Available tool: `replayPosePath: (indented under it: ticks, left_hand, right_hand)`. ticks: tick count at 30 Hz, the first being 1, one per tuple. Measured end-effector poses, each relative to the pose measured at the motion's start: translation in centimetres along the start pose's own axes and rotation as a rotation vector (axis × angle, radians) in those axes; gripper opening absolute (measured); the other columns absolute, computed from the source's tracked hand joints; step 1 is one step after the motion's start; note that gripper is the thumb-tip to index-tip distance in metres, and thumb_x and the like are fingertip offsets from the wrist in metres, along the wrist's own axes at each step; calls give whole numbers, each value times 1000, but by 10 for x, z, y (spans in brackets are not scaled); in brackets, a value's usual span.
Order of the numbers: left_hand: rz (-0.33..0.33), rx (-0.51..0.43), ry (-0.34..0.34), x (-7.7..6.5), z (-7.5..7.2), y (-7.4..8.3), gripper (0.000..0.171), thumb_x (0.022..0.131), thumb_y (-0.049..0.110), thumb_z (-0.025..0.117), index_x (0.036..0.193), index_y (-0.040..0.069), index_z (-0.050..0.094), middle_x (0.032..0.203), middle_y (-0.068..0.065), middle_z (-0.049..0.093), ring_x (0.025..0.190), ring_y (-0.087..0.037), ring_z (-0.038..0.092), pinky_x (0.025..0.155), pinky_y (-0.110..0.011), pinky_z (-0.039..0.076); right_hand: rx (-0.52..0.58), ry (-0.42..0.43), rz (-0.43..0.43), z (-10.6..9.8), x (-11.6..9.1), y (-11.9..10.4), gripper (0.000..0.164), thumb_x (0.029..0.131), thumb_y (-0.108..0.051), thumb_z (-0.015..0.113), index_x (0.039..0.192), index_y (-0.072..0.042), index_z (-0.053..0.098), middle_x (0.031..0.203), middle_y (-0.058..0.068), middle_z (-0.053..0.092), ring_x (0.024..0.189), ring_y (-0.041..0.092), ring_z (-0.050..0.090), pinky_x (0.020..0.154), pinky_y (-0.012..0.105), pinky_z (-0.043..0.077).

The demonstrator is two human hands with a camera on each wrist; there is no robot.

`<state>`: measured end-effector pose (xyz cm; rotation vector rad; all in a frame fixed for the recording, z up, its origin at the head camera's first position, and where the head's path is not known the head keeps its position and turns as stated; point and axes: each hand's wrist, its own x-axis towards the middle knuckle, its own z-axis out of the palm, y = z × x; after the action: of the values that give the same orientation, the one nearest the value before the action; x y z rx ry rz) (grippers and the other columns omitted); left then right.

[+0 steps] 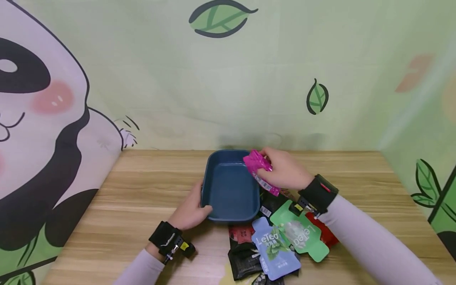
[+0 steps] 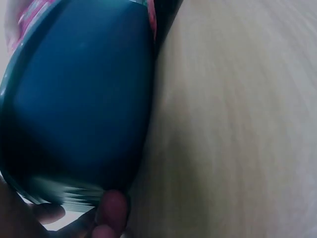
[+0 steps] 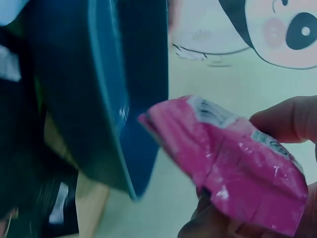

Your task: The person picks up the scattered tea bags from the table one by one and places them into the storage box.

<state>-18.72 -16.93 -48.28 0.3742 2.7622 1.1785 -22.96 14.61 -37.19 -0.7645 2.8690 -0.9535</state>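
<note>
tabletop (image 1: 149, 178) below, left hand (image 1: 190, 211) grips tray (image 1: 231, 186), right hand (image 1: 285, 170) pinches pink packet (image 1: 255, 163).

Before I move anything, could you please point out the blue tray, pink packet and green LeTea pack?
Blue tray (image 1: 231, 192): head view, bare middle of its floor.
Pink packet (image 3: 230, 166): right wrist view, middle of its crinkled side.
Green LeTea pack (image 1: 298, 231): head view, middle of its printed face.

Head view faces forward-down — close wrist views share the tray (image 1: 232, 190).
</note>
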Motion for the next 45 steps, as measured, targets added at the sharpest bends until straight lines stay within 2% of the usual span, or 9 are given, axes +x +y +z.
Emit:
replayPosePath:
  ticks: [6, 11, 13, 18, 22, 28, 33, 37, 45]
  left_hand:
    - [1, -5, 3, 0, 3, 2, 87, 88, 19, 64, 163, 12, 20, 165, -11, 35, 147, -28, 41, 120, -54, 34]
    - [6, -20, -4, 0, 5, 3, 87, 89, 20, 63, 164, 12, 18, 165, -11, 34, 148, -28, 40, 121, -54, 32]
    - [-1, -18, 1, -1, 5, 4, 88, 89, 20, 63, 164, 12, 19, 166, -10, 33, 148, -28, 40, 122, -55, 32]
    - [-9, -13, 10, -2, 6, 6, 88, 89, 20, 65, 164, 13, 20, 165, -10, 35, 147, -29, 41, 121, -55, 33]
    - [-12, -19, 10, -1, 7, 7, 87, 89, 20, 64, 164, 13, 20, 165, -10, 35, 145, -29, 43, 120, -57, 35]
    - [-17, -19, 14, -1, 8, 5, 88, 89, 20, 64, 164, 15, 19, 165, -9, 35, 144, -29, 44, 119, -58, 35]
    - [-26, -7, 17, -1, 7, 3, 88, 89, 21, 64, 164, 16, 18, 165, -9, 34, 144, -29, 45, 119, -58, 35]
    - [-28, 2, 17, 0, 8, 2, 88, 89, 22, 64, 164, 16, 18, 166, -8, 35, 144, -29, 45, 119, -58, 35]
    - [-36, 9, 12, -2, 8, 4, 89, 90, 23, 64, 165, 15, 17, 166, -8, 33, 146, -29, 43, 119, -58, 35]
  right_hand:
    - [10, -29, -4, 17, 24, -11, 41, 94, -25, 67, 124, 1, 58, 100, 12, 70, 78, 18, 65, 69, 30, 58]
    - [13, -58, 28, 27, 33, -16, 40, 94, -26, 67, 124, 0, 58, 96, 10, 69, 74, 16, 65, 66, 27, 57]
    - [-3, -77, 31, 31, 35, -18, 45, 95, -28, 67, 130, 0, 57, 94, 10, 69, 74, 17, 65, 66, 28, 57]
    - [-86, -126, 41, 36, 29, -15, 65, 98, -39, 67, 147, 0, 49, 116, 15, 71, 98, 24, 69, 80, 35, 60]
    - [-112, -125, 37, 30, 14, -8, 72, 97, -44, 67, 150, -1, 46, 142, 18, 60, 125, 33, 62, 100, 48, 56]
    - [-159, -107, 44, 19, -17, 7, 86, 94, -54, 69, 156, -2, 39, 158, 20, 45, 143, 38, 48, 113, 56, 44]
    - [-314, -84, -22, 17, -51, 19, 97, 90, -62, 69, 157, 1, 37, 161, 27, 38, 148, 50, 37, 116, 62, 38]
    - [-411, -71, -66, 23, -81, 24, 98, 88, -65, 70, 156, -1, 39, 161, 28, 39, 146, 54, 38, 114, 66, 37]
    - [-458, -85, -16, 40, -125, 32, 108, 81, -73, 71, 158, -5, 38, 164, 21, 38, 147, 49, 39, 110, 70, 38]
